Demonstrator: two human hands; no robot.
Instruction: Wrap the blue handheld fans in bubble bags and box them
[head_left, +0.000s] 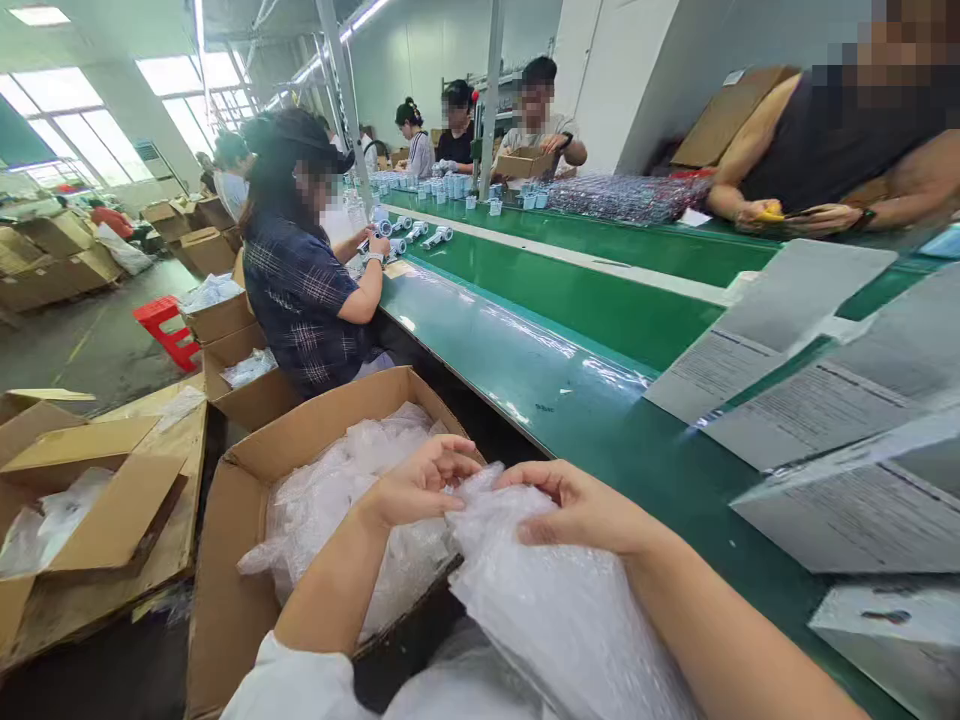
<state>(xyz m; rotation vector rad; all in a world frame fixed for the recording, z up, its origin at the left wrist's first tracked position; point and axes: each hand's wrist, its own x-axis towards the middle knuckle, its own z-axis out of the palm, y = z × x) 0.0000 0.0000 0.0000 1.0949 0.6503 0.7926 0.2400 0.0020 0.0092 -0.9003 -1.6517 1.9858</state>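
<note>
In the head view, my right hand (577, 507) grips the top of a stack of clear bubble-wrap bags (570, 610), thumb on the near side and fingers curled over the far edge. My left hand (424, 482) is at the upper left corner of the same bags, fingers bent and thumb at the edge, with the plastic between them. The bags hang down towards my lap, where more bubble wrap (465, 680) lies. Just left of them stands an open cardboard box (236, 560) filled with loose bubble-wrap bags (360, 465).
A green workbench (600, 440) runs along my right beside a conveyor belt (637, 310). Printed grey-white boxes (817, 410) stand on its right side. A co-worker (300, 260) sits ahead, handling white-and-grey parts (437, 236). Opened cartons (112, 510) and a red stool (166, 330) are at left.
</note>
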